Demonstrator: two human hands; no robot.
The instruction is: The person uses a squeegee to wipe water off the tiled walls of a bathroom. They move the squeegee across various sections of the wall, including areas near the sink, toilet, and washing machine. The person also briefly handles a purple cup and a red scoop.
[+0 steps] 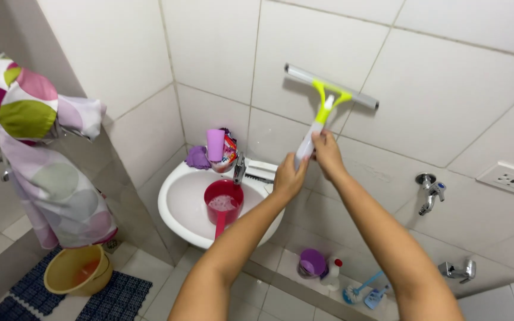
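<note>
A squeegee with a grey blade, lime-green neck and white handle rests against the white tiled wall. Both hands grip its handle. My left hand holds the lower end, and my right hand closes around the handle just above it. The blade sits tilted, its left end higher than its right.
A white sink below holds a red dipper with soapy water. A faucet, purple cup and packet stand at its rim. Wall taps are at right. A yellow basin, blue mat, purple container, bottle and brushes lie on the floor. A dotted curtain hangs left.
</note>
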